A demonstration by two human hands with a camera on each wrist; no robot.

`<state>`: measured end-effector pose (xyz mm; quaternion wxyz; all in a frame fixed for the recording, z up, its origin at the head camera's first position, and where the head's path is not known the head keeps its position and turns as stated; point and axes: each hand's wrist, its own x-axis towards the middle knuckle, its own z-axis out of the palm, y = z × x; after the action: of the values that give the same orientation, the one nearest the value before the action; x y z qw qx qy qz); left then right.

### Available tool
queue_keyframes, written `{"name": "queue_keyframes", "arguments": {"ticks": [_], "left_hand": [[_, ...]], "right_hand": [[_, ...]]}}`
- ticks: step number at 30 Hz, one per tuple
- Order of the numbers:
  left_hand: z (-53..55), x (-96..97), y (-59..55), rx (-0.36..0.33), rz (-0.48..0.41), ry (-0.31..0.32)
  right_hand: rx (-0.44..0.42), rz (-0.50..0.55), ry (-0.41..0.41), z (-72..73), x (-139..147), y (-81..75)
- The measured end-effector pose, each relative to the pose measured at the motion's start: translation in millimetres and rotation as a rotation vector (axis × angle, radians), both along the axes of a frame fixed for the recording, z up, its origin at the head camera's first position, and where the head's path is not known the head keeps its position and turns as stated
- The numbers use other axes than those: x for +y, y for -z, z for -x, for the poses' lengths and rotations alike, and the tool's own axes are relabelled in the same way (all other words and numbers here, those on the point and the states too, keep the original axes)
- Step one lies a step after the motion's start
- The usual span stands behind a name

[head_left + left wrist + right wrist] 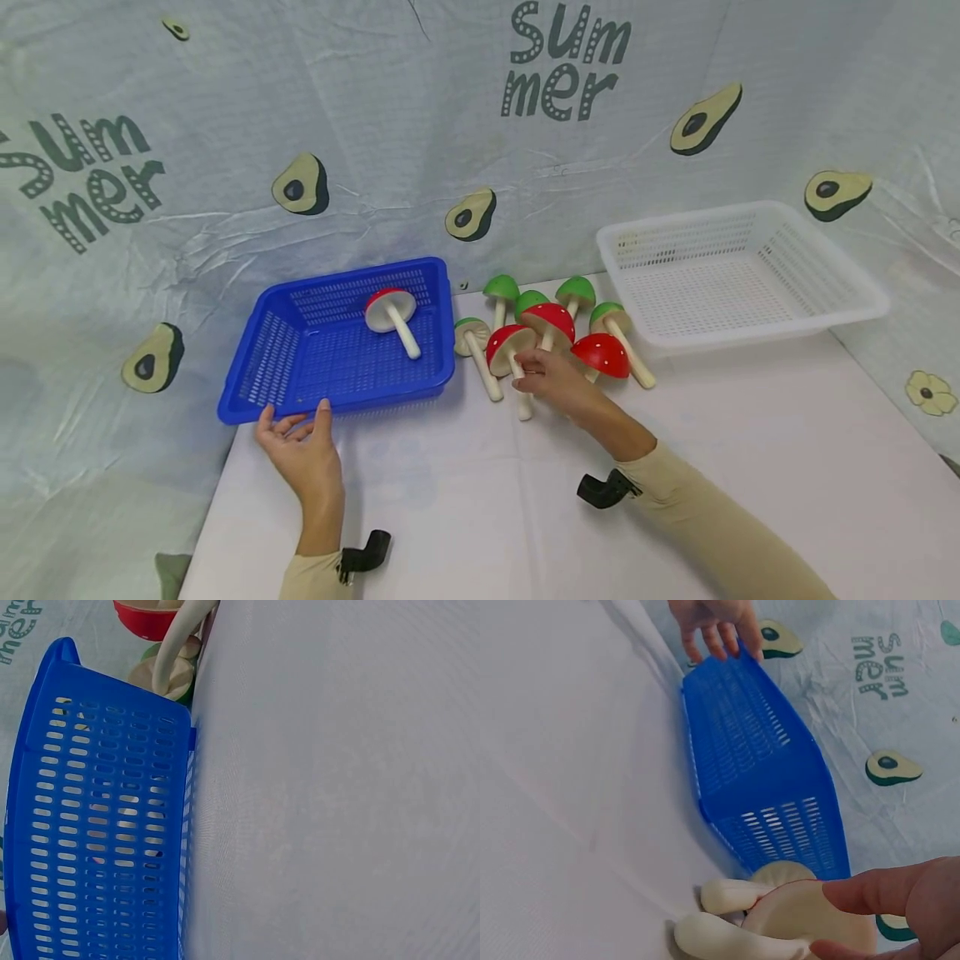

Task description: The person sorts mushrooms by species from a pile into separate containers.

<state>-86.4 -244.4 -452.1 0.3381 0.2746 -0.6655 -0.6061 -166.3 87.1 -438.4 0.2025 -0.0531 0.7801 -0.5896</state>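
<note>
Your left hand (303,457), fingers spread, touches the near rim of the blue basket (318,371) at the worktop's (442,508) far left corner. Your right hand (558,385) is at the stem of a red mushroom (509,343) near the far edge, among other mushrooms (576,292); I cannot tell whether it grips.

In the head view we see bright, even light, with a soft shadow under the blue basket (337,367) and pale sheen on the creased backdrop (405,108); both wrist views look dimmer, greyer; faint ripple patterns cross the worktop (337,787) in the left one.
</note>
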Motion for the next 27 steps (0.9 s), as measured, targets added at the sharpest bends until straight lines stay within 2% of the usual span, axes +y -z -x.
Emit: {"name": "queue_keyframes", "arguments": {"ticks": [4, 11, 15, 18, 22, 27], "left_hand": [[0.8, 0.0, 0.3, -0.004, 0.007, -0.003], [0.2, 0.7, -1.0, -0.016, 0.005, -0.007], [0.2, 1.1, -1.3, -0.022, 0.005, -0.005], [0.6, 0.9, -1.1, -0.022, 0.009, -0.005], [0.4, 0.2, -0.7, -0.029, 0.014, -0.007], [0.5, -0.7, -0.7, -0.030, 0.012, -0.004]], "right_hand": [[0.023, -0.029, 0.038, 4.4, -7.4, 6.7], [0.164, -0.246, 0.108, 7.6, -14.5, 8.9], [0.211, -0.301, 0.111, 10.0, -15.4, 6.8], [0.156, -0.251, 0.105, 11.7, -15.8, 5.0], [0.029, -0.114, 0.107, 12.8, -15.2, 4.3], [-0.067, 0.041, 0.118, 13.0, -12.5, 3.4]]}}
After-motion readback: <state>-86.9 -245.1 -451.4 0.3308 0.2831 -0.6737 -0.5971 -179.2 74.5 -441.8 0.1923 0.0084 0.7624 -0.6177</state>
